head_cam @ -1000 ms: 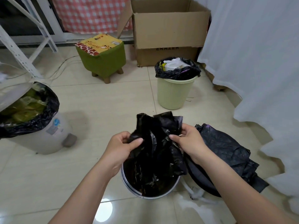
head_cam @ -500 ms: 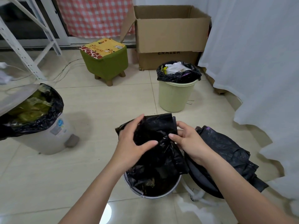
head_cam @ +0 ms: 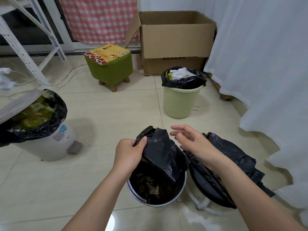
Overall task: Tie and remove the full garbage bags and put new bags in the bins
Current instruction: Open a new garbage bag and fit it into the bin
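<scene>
Black bag [head_cam: 164,152] bunched over white bin [head_cam: 133,191], gripped by left hand [head_cam: 129,153]. Right hand [head_cam: 191,141] loose, nothing held, just right of bag. Another bag [head_cam: 233,157] dumped right of bin.

Glossy cream tiled floor [head_cam: 106,124]; green footstool [head_cam: 109,65] at eleven o'clock, cardboard box [head_cam: 176,39] at twelve, white curtain [head_cam: 260,55] at two.

Green stool [head_cam: 109,63] left of open cardboard box [head_cam: 175,42]; white curtain [head_cam: 260,55] at right.
</scene>
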{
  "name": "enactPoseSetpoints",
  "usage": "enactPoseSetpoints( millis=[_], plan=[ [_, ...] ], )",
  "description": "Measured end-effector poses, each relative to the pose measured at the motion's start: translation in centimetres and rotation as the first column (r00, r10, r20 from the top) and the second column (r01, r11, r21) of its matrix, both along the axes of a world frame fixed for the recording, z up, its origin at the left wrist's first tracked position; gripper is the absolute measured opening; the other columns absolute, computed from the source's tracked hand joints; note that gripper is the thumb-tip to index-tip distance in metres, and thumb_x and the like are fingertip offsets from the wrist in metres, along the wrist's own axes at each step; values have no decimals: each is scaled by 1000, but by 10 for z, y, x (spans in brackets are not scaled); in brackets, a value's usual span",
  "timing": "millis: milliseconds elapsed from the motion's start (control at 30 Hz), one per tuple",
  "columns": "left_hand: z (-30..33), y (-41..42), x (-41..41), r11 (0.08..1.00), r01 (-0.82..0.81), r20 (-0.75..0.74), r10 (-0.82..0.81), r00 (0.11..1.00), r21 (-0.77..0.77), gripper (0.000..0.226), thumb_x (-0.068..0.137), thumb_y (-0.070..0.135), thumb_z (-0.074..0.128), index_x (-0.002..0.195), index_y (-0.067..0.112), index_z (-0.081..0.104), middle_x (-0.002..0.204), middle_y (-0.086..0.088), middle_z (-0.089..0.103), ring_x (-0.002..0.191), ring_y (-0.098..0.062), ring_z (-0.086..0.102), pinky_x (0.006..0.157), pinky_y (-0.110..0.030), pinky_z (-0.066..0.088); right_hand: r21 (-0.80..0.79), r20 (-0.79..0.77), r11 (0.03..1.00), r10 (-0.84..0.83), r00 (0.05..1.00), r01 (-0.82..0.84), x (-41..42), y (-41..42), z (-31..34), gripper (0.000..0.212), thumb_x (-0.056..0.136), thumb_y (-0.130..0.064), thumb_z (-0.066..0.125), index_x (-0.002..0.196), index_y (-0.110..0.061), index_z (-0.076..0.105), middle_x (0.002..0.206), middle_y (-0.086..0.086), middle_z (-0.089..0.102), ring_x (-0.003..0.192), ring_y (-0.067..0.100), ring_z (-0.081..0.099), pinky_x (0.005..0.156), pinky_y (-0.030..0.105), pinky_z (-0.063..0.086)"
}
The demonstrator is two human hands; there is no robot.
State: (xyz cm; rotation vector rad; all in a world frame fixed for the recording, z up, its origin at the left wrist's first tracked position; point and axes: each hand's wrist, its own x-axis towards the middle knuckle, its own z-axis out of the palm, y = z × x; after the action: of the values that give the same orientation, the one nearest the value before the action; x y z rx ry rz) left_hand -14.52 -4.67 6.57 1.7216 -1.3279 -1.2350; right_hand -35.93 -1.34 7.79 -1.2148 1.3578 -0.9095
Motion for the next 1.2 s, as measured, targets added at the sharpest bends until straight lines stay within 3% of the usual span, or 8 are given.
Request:
enactPoseSetpoints(
  millis=[167,267,433,767,867,967,1033,1200],
  plan=[
    [11,-5,-2,973,-137,-269,185,945,186,42,94,36,61,80,-4,65,75,-16,73,62,-26,70,70,-42,60,97,26,965,241,970,-242,4,6,-4,62,72,-27,86,123,-46,57,126,-8,61,112,6,62,88,19,50],
    [19,-4,-2,962,-93,-454,205,867,257,36,96,36,57,88,3,69,75,-9,74,61,-21,70,56,-30,56,115,40,986,115,993,-119,9,6,-6,27,84,-4,73,104,-22,69,105,11,70,85,17,66,78,26,56],
    [27,6,-6,971,203,-650,-72,756,129,64,80,57,65,128,17,56,107,-7,72,84,-20,70,77,-35,56,125,142,989,-102,985,84,7,2,-2,13,94,-4,59,82,-8,60,66,2,65,57,8,58,52,19,50],
    [18,17,-12,929,370,-564,-305,768,2,125,48,30,92,138,59,10,118,8,67,105,-17,68,90,-39,54,162,211,965,-238,948,206,12,-1,5,17,98,-21,56,89,-8,56,67,9,69,54,15,62,52,26,53],
    [20,20,-17,924,369,-461,-372,806,-100,114,53,31,92,133,63,18,116,15,67,105,-10,67,87,-32,53,166,337,961,-265,903,221,13,0,9,13,99,-19,55,98,-6,55,73,15,72,57,19,68,54,27,55],
    [23,18,-22,962,242,-487,-274,829,-130,69,73,16,83,116,52,44,104,1,72,83,-17,72,61,-26,54,119,530,975,-220,819,186,12,0,14,43,88,-23,67,125,-12,47,103,19,73,87,28,73,70,33,58],
    [27,14,-23,983,166,-569,-178,803,-74,54,80,8,77,113,40,48,101,-7,72,84,-25,73,62,-30,56,63,506,984,-174,845,165,12,2,15,66,81,-27,76,134,-33,38,119,14,68,105,29,69,80,36,58],
    [37,9,-22,976,214,-818,-82,570,51,70,70,10,82,129,16,45,119,-22,65,106,-34,66,80,-36,57,-91,265,992,-62,962,89,20,8,10,94,68,-25,86,138,-46,26,131,-9,60,117,9,62,92,27,53]
  ],
)
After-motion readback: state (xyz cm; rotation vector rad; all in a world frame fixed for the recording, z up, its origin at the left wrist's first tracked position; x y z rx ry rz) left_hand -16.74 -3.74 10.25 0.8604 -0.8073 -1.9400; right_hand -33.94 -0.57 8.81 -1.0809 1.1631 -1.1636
